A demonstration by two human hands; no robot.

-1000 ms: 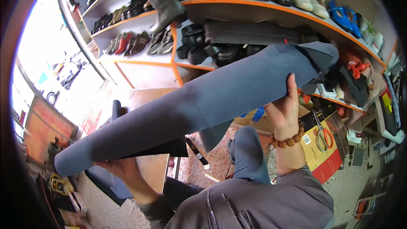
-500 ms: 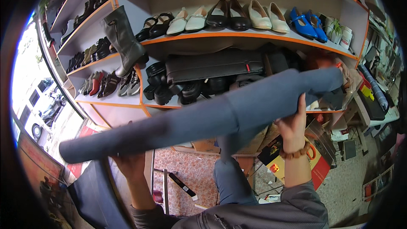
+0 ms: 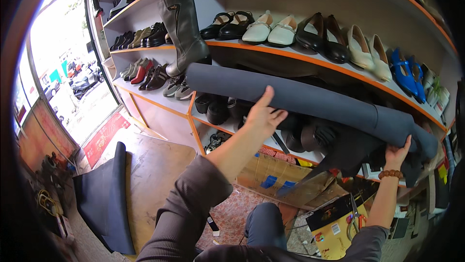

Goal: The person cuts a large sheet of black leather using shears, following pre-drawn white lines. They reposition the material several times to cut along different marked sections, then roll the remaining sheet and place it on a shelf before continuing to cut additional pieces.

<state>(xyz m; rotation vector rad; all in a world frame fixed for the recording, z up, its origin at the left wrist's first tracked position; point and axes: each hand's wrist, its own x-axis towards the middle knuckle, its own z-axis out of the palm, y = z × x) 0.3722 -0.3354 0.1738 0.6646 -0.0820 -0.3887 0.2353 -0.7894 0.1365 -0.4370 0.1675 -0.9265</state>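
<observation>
A long roll of dark blue-grey sheet material [image 3: 319, 95] slants across the lower part of the shoe shelf, its left end higher than its right. Against its near side, left of the middle, rests my left hand [image 3: 265, 116], with the fingers spread and not wrapped round it. My right hand [image 3: 397, 155], below a brown bead bracelet [image 3: 390, 174] at the wrist, grips the roll from beneath near its right end. A dark loose flap [image 3: 346, 155] hangs under the roll. The shelf contents behind the roll are partly hidden.
Shoes line the orange-edged shelf [image 3: 290, 49], and a tall dark boot [image 3: 184, 34] stands at its left. Another dark sheet [image 3: 104, 199] lies on the brown board [image 3: 155, 165]. Cardboard boxes [image 3: 256, 177] stand below the shelf; scissors [image 3: 354, 218] lie at lower right.
The roll has moved away from me to the shelf, and its left end has swung up. My left arm has stretched forward. The view has turned left.
</observation>
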